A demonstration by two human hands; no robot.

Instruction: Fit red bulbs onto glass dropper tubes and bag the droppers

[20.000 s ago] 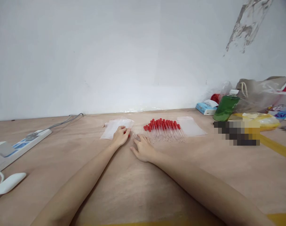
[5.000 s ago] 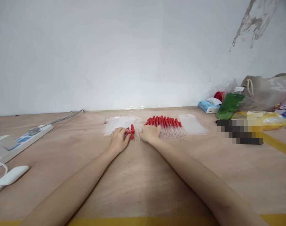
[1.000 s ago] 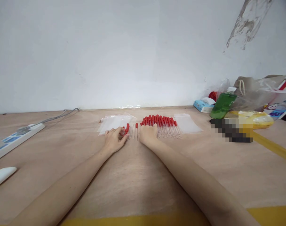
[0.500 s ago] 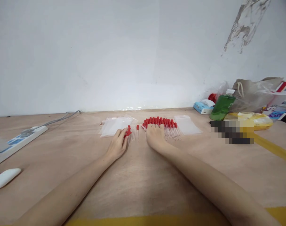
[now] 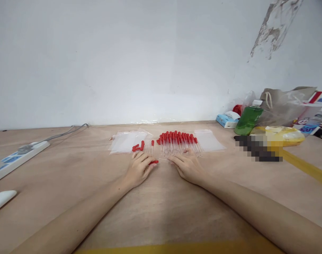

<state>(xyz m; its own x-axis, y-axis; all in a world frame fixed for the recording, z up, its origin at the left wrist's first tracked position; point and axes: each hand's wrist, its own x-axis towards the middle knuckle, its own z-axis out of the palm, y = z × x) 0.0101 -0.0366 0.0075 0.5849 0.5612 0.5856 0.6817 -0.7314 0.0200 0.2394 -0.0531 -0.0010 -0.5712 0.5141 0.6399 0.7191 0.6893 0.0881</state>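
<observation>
My left hand (image 5: 137,168) is closed on a red rubber bulb (image 5: 154,162), whose end sticks out past the fingertips. Opposite it, my right hand (image 5: 189,167) pinches a thin clear dropper tube (image 5: 164,160) that points left toward the bulb, with a small gap between them. Several loose red bulbs (image 5: 137,147) lie just beyond my left fingers. Beside those are a few clear tubes (image 5: 148,149) and one red-topped dropper (image 5: 153,143). Rows of red-bulbed droppers (image 5: 176,135) lie behind my right hand, their tubes pointing toward me.
Clear plastic bags lie in a left stack (image 5: 124,141) and a right stack (image 5: 209,140). A power strip (image 5: 25,152) and a white object (image 5: 2,199) are at far left. On the right are a green bottle (image 5: 249,119), a tissue pack (image 5: 226,120) and a yellow packet (image 5: 285,136).
My right hand has drawn back from the dropper rows, now with a tube. My left hand has moved right and nearer me, holding one bulb, and the loose bulbs show behind it.
</observation>
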